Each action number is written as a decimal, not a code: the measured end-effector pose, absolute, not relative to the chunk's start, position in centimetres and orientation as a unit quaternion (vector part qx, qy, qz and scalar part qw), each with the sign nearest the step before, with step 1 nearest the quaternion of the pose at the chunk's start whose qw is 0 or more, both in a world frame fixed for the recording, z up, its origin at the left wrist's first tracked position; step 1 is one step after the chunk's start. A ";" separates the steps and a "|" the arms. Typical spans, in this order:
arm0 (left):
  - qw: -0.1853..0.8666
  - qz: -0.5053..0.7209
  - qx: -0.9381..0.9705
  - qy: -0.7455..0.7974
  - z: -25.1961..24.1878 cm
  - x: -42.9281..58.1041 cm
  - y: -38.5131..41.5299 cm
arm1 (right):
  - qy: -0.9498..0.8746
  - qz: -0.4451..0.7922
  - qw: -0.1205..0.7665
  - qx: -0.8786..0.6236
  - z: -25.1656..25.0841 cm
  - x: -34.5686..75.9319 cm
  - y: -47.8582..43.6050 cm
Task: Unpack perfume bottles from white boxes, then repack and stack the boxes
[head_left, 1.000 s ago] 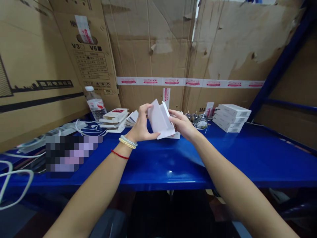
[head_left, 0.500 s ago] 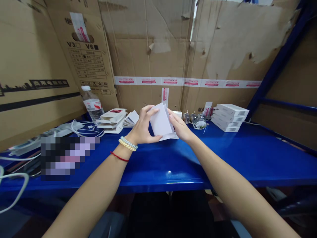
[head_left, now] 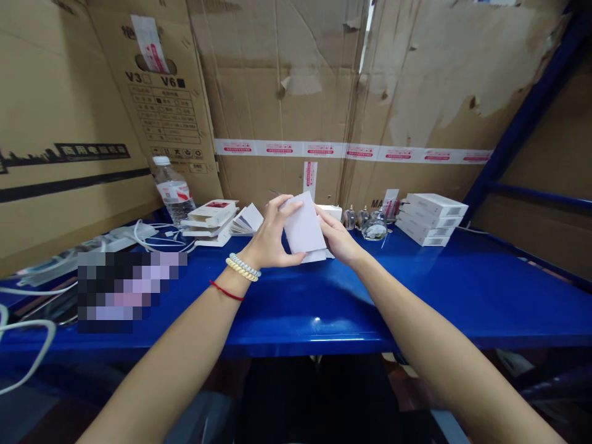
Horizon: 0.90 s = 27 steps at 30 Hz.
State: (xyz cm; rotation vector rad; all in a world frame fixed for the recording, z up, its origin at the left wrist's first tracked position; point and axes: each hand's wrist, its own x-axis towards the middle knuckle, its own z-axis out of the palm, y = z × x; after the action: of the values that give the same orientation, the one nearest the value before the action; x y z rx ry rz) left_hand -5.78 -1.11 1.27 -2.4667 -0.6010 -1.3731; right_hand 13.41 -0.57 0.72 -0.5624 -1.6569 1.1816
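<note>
Above the blue table, a folded white paper piece (head_left: 305, 228), like a small booklet, is held tilted between my two hands. My left hand (head_left: 272, 237) spans its left side, fingers on the upper edge and thumb at the lower edge. Along the right side my right hand (head_left: 337, 237) grips it, with the fingers partly hidden behind it. A second white layer shows below the front panel. Behind my right hand, a white box (head_left: 332, 213) is partly covered. Left of my left hand lie fanned white booklets (head_left: 247, 219).
On the blue table (head_left: 296, 314) stand stacked white boxes (head_left: 430, 220) at right, small clear containers (head_left: 374, 228) at the back, open white boxes (head_left: 211, 222) and a water bottle (head_left: 172, 191) at left. White cables (head_left: 152, 237) lie left. Cardboard (head_left: 277, 111) walls the back.
The front panel of the white paper has swung slightly, and its layers sit closer at the right edge. Both hands keep their hold, shifted a little to the right in view.
</note>
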 end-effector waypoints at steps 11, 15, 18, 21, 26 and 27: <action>0.134 -0.444 -0.859 -0.219 1.6 -6.1 -1.5 | -0.700 0.475 0.475 -0.242 2.1 14.4 -1.3; 0.136 -0.441 -0.859 -0.221 1.8 -6.0 -1.8 | -0.696 0.479 0.481 -0.234 2.3 14.6 -1.4; 0.135 -0.443 -0.859 -0.217 1.8 -5.9 -1.8 | -0.695 0.480 0.483 -0.233 2.4 14.5 -1.4; 0.135 -0.443 -0.858 -0.222 1.7 -5.9 -1.8 | -0.694 0.479 0.483 -0.235 2.4 14.6 -1.4; 0.132 -0.451 -0.855 -0.220 1.8 -5.8 -1.8 | -0.685 0.492 0.485 -0.232 2.3 14.6 -1.3; 0.131 -0.453 -0.854 -0.221 1.8 -5.8 -1.8 | -0.678 0.500 0.486 -0.233 2.2 14.6 -1.2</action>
State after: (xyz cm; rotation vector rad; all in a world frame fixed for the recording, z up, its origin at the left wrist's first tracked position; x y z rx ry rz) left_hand -5.79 -1.85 1.79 -2.4795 -0.6430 -1.3154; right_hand 14.58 -1.20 2.18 -0.5658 -1.6496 1.2160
